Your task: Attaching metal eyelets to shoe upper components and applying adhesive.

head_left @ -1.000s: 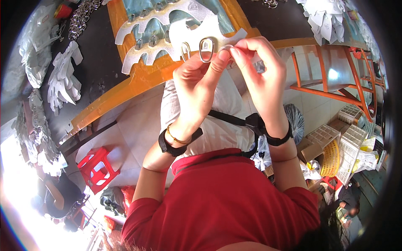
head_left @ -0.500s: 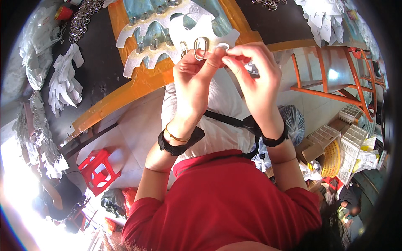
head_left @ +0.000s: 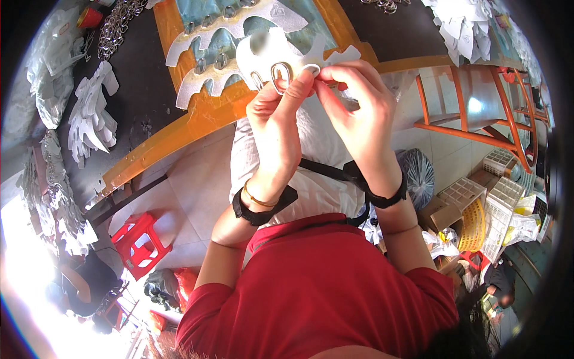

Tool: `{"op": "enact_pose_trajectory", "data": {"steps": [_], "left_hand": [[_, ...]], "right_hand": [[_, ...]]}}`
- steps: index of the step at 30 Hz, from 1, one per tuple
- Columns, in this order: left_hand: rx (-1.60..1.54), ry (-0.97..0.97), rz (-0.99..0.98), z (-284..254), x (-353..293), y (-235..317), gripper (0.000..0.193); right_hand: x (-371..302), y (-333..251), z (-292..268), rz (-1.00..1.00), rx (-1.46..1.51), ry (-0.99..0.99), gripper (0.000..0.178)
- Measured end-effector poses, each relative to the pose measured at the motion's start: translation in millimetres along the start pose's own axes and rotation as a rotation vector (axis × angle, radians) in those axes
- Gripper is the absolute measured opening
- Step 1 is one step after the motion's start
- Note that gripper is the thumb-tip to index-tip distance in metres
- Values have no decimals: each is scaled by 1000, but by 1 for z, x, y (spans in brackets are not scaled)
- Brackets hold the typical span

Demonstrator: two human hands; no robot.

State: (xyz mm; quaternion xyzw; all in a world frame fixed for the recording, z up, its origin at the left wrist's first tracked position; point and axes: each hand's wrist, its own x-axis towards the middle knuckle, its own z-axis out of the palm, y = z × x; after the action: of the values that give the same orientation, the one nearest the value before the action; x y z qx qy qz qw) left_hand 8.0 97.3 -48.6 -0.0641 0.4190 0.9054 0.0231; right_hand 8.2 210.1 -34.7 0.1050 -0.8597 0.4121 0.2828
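Observation:
My left hand (head_left: 276, 134) pinches a white scalloped strip (head_left: 258, 55) of thin, stiff-looking material between thumb and fingers. An oval silver metal ring (head_left: 273, 76) hangs on it beside the left thumb. My right hand (head_left: 366, 110) has thumb and fingertips closed at one of the strip's narrow tabs, close to the left thumb tip. A pale loop (head_left: 312, 67) shows between both sets of fingertips, partly covered by them. Just beyond, two similar scalloped strips, an upper one (head_left: 239, 27) and a lower one (head_left: 192, 85), lie on the table with rings on their tabs.
An orange-brown border (head_left: 140, 158) edges the dark table (head_left: 140, 78). Piled metal rings (head_left: 116, 30) and bundled white pieces (head_left: 92, 113) lie leftward; more white pieces (head_left: 463, 30) hang at right. A red stool (head_left: 140, 245), an orange metal frame (head_left: 472, 133) and crates (head_left: 499, 209) stand around.
Both hands have shifted slightly left with the strip, which is now tilted differently. More of its right end shows above my right hand. The fingertips stay together at the tab.

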Motion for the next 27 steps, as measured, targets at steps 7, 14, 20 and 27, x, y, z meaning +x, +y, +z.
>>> {"op": "enact_pose_trajectory", "data": {"steps": [7, 14, 20, 27], "left_hand": [[264, -133, 59, 0, -2, 6, 7], [568, -175, 77, -1, 7, 10, 17], [535, -96, 222, -2, 5, 3, 16], [651, -132, 153, -6, 8, 12, 20]], "right_hand": [[9, 6, -24, 548, 498, -327, 11], [26, -2, -37, 809, 621, -460, 15], [15, -15, -26, 656, 420, -411, 17], [13, 5, -22, 371, 432, -429, 16]]}}
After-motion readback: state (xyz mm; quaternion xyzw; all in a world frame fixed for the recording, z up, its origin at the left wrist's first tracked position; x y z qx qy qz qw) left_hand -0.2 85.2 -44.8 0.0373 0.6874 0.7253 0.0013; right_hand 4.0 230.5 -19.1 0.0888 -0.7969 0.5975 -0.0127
